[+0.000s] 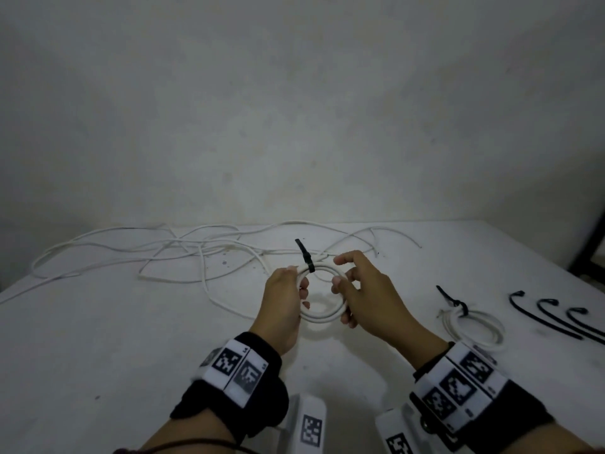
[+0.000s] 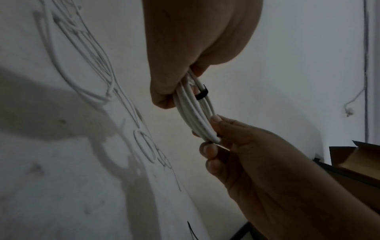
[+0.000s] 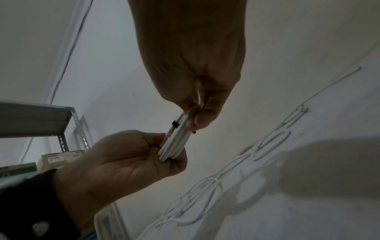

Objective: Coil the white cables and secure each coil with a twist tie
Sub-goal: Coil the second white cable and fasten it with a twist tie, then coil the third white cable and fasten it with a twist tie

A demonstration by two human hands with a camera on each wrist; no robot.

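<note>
A small white cable coil hangs above the table between both hands. A black twist tie wraps its top, one end sticking up. My left hand grips the coil's left side just beside the tie. My right hand pinches the right side with thumb and curled fingers, index finger raised. The left wrist view shows the left hand round the coil and tie. In the right wrist view the right hand pinches the coil near the tie.
Loose white cables sprawl across the back of the white table. A tied coil lies to the right, with several spare black ties beyond it. A metal shelf stands off to the side.
</note>
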